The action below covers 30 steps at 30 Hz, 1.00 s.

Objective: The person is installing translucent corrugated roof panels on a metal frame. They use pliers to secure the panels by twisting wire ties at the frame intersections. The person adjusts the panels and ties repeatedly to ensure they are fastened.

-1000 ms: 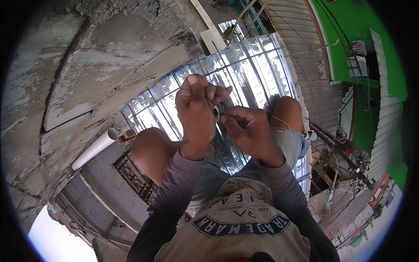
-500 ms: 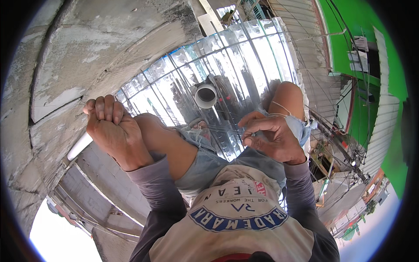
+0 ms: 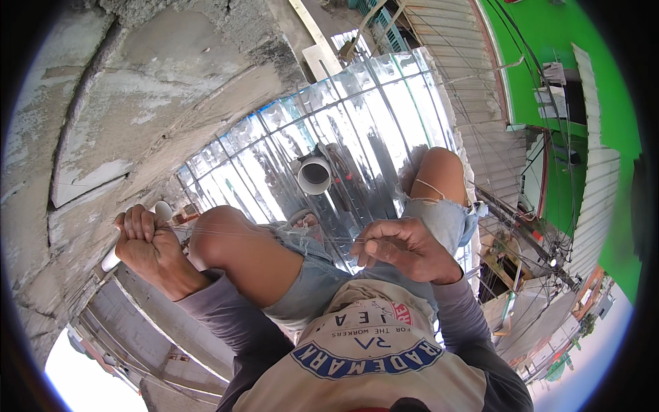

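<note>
My left hand (image 3: 154,250) is closed in a fist beside my left knee, gripping one end of several thin strands (image 3: 329,239). Whether they are string or fine wire I cannot tell. They stretch almost level across the front of my lap to my right hand (image 3: 412,250), which pinches them between thumb and fingers above my right thigh. A few loose ends stick out past the left fist.
Beneath my legs is a corrugated metal sheet (image 3: 274,147) crossed by a grid of thin rods. An open white pipe (image 3: 314,176) stands between my knees. A rough concrete wall (image 3: 158,89) rises on the left. Cables (image 3: 528,226) run along the right, before a green building (image 3: 604,206).
Both hands have come lower in view; the left has also moved outward to the left. The strands between them show more plainly, and my right fingers have closed together more.
</note>
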{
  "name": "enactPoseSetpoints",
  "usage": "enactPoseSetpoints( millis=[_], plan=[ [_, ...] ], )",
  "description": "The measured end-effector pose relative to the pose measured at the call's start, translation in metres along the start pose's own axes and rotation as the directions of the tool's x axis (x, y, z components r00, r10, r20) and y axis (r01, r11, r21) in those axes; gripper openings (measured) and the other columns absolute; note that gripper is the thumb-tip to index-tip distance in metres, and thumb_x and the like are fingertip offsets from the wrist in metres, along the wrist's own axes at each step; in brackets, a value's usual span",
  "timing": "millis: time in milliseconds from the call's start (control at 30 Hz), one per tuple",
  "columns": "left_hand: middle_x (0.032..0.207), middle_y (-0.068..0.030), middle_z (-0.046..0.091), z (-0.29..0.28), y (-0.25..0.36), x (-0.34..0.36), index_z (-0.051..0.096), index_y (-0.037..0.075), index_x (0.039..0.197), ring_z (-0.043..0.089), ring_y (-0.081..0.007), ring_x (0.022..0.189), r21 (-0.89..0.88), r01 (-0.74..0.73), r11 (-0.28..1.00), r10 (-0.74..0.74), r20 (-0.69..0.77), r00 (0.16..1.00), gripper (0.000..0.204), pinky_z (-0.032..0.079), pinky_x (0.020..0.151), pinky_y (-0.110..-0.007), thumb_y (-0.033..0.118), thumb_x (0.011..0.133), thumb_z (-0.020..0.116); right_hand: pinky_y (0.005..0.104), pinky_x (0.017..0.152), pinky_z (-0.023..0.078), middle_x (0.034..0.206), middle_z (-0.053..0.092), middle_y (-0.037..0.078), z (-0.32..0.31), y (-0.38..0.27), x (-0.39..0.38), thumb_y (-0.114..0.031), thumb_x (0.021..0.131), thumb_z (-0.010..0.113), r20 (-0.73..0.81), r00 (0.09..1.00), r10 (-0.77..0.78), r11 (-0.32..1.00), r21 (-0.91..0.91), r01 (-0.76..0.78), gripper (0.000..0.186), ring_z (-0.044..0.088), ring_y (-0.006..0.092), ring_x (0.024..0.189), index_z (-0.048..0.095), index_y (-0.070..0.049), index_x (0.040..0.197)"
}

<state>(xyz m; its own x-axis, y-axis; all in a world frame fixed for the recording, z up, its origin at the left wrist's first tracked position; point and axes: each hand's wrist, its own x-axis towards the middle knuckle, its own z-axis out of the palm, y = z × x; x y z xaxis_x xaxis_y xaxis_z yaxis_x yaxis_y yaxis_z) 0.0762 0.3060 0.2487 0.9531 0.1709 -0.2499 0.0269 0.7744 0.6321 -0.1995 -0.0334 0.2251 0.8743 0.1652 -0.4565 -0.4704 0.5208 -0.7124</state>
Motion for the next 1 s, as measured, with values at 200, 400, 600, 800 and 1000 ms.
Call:
enactPoseSetpoints(
  millis=[200,400,600,800,1000],
  plan=[
    [0.080,-0.0008,0.039,0.040,-0.023,-0.031,0.053,-0.002,0.112,0.037,-0.0096,0.069,0.008,0.086,0.996,-0.084,0.313,0.946,0.025,0.040,0.059,-0.024,0.022,0.117,0.046,0.0299,0.074,0.060,0.092,0.075,0.010,0.002,-0.016,-0.001,-0.011,0.110,0.060,-0.023,1.000,-0.020,1.000,-0.014,0.020,0.021,0.075,0.0151,0.084,0.070,0.006,0.101],
    [0.079,-0.0013,0.046,0.073,-0.086,-0.107,0.054,0.000,0.121,0.047,-0.0086,0.070,0.014,0.336,0.942,-0.332,0.184,0.925,0.028,0.046,0.063,-0.021,0.024,0.118,0.040,0.0299,0.075,0.059,0.094,0.074,0.010,0.016,-0.025,0.019,0.001,0.105,0.060,-0.030,0.997,-0.072,0.989,-0.128,0.068,0.010,0.075,0.0170,0.085,0.068,0.005,0.099],
    [0.071,0.0027,0.033,0.041,-0.065,-0.092,0.050,0.005,0.110,0.032,-0.0078,0.057,-0.039,0.450,0.892,-0.425,0.264,0.866,0.023,0.037,0.053,-0.025,0.011,0.114,0.029,0.0315,0.082,0.059,0.107,0.071,0.013,-0.009,-0.008,0.012,0.004,0.101,0.063,0.128,0.983,-0.131,0.987,-0.075,0.141,0.009,0.076,0.0191,0.092,0.070,0.005,0.106],
    [0.070,0.0038,0.030,0.044,-0.063,-0.086,0.048,0.006,0.108,0.026,-0.0064,0.055,0.003,0.296,0.955,-0.292,0.169,0.941,0.024,0.029,0.048,-0.024,0.015,0.116,0.027,0.0332,0.086,0.062,0.115,0.073,0.017,-0.006,-0.020,0.000,-0.008,0.107,0.065,0.226,0.974,-0.011,0.944,0.324,-0.064,0.017,0.077,0.0231,0.100,0.070,0.007,0.115],
    [0.071,0.0032,0.030,0.040,-0.059,-0.082,0.049,0.008,0.107,0.027,-0.0062,0.057,0.056,0.311,0.949,-0.314,0.263,0.912,0.029,0.029,0.049,-0.023,0.025,0.118,0.028,0.0326,0.077,0.063,0.096,0.078,0.015,-0.006,-0.024,0.001,-0.007,0.108,0.061,0.155,0.985,0.071,0.987,0.132,-0.092,0.018,0.079,0.0215,0.088,0.072,0.006,0.105]
  ],
)
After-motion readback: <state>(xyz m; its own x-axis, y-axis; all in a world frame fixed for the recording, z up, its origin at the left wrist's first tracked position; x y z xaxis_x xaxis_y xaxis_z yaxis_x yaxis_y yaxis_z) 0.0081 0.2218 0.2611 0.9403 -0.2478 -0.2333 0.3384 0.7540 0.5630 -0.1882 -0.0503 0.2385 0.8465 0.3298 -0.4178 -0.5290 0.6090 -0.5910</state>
